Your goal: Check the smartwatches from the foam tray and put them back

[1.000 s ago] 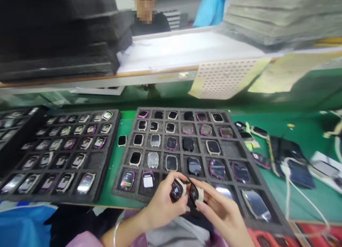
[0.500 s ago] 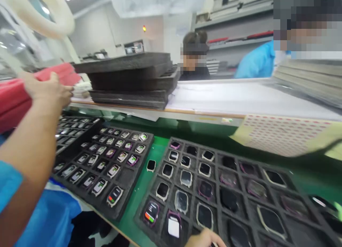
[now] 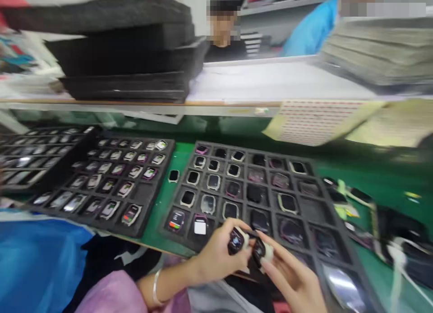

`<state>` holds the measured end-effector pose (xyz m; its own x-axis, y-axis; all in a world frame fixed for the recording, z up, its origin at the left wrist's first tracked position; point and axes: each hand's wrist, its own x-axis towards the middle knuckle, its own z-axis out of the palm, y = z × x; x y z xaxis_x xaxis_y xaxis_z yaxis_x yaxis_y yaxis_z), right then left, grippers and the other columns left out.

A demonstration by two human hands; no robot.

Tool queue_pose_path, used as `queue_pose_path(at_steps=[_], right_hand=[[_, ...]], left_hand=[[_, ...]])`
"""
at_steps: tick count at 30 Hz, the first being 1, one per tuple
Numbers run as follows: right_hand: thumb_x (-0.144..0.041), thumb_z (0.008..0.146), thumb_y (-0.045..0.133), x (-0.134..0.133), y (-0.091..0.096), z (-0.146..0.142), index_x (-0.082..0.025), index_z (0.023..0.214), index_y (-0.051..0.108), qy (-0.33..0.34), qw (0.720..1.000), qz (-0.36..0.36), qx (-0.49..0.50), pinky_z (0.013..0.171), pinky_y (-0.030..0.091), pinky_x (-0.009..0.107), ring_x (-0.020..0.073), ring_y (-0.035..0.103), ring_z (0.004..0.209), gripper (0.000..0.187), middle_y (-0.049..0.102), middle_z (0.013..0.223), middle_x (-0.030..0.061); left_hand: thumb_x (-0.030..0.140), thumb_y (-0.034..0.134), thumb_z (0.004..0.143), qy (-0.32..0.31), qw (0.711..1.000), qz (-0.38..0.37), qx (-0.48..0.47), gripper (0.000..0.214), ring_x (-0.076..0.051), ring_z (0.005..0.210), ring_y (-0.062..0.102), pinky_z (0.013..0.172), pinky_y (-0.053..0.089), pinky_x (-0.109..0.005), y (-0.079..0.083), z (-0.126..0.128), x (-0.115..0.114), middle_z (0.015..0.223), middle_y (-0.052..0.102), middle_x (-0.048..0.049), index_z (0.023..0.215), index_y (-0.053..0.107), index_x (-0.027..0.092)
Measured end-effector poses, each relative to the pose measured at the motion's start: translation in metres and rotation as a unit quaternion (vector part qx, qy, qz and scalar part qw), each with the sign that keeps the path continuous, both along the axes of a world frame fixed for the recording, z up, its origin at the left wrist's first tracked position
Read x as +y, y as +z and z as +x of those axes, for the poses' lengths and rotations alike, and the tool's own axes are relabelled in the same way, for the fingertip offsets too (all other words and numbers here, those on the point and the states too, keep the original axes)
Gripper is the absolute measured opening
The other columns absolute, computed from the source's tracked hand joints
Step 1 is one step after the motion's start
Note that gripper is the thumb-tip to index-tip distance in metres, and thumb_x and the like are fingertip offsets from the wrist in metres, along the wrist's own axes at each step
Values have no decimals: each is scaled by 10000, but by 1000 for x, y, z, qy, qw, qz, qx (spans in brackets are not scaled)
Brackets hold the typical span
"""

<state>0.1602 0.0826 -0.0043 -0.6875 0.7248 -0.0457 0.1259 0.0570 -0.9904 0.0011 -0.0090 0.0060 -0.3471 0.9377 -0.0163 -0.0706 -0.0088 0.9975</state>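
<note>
Far left: the co-worker's arm noted half a second ago is no longer in view; a blue cloth [image 3: 37, 254] is seen at the near left. The view has dropped back to the bench, much as it was a second ago, so both hands are seen again and the handling of the two watches can be checked.

Left foam tray [image 3: 145, 192]: filled with watches, several screens lit. One loose watch [image 3: 173, 176] is seen on the green mat [image 3: 158, 223], between the trays.

Left hand [image 3: 216, 254]: curled nearly closed, a dark watch body [image 3: 236, 241] pinched between thumb and fingers. A bracelet [image 3: 155, 288] is worn on this wrist.

Right hand [image 3: 294, 281]: fingers partly closed, a second watch body [image 3: 259, 252] pinched at thumb and forefinger. The two bodies are held just beside each other; contact cannot be judged through the blur. Both are held over the near edge of the right foam tray [image 3: 309, 208], which is partly filled, mostly with dark screens.
</note>
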Motion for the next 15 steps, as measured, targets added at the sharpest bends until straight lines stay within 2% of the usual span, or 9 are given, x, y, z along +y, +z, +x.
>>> queue_pose_path(at_steps=[3, 7, 9, 11, 13, 15], right_hand=[[-437, 779, 718, -7, 9, 1, -224, 1146, 701, -6, 996, -83, 28, 962, 506, 384, 306, 646, 1078, 425, 658, 1211, 120], [-414, 798, 713, -11, 14, -5, -241, 1182, 676, -18, 989, -124, 78, 997, 470, 399, 281, 638, 1094, 423, 666, 1200, 115], [-391, 802, 716, -11, 16, -6, -250, 1217, 650, 1, 987, -127, 98, 1025, 442, 413, 267, 639, 1091, 443, 673, 1186, 107], [-384, 817, 705, -8, 16, -6, -249, 1267, 608, 17, 985, -138, 101, 1049, 411, 428, 261, 630, 1103, 481, 670, 1191, 106], [-404, 851, 661, -5, 14, -6, -251, 1321, 554, 15, 982, -164, 96, 1048, 407, 442, 258, 627, 1104, 505, 664, 1200, 106], [-421, 870, 630, -3, 11, -7, -250, 1346, 522, 4, 976, -193, 98, 1030, 420, 445, 258, 628, 1098, 517, 659, 1207, 108]], left_hand=[[111, 560, 761, -2, 1000, -24, -2, 264, -134, 771, 554, 731, 460, -237, -10, 7, -2, 836, 586, -5, 1014, 529, 180], [135, 583, 775, 8, 999, -36, -21, 298, -151, 809, 575, 748, 472, -241, -18, 7, -1, 860, 600, -13, 1064, 526, 187], [184, 604, 799, -5, 998, -33, -46, 397, -158, 853, 582, 756, 491, -248, -16, 6, -3, 944, 596, -30, 1178, 488, 199], [229, 612, 810, -25, 995, -30, -97, 511, -154, 811, 581, 628, 504, -222, -12, 4, -6, 973, 576, -38, 1282, 417, 219], [286, 570, 849, -31, 988, -23, -150, 523, -158, 774, 576, 543, 505, -221, -6, 2, -9, 948, 557, -41, 1332, 380, 222], [322, 503, 893, -30, 981, -20, -190, 478, -173, 795, 586, 566, 535, -257, 0, 0, -11, 982, 560, -63, 1343, 389, 210]])
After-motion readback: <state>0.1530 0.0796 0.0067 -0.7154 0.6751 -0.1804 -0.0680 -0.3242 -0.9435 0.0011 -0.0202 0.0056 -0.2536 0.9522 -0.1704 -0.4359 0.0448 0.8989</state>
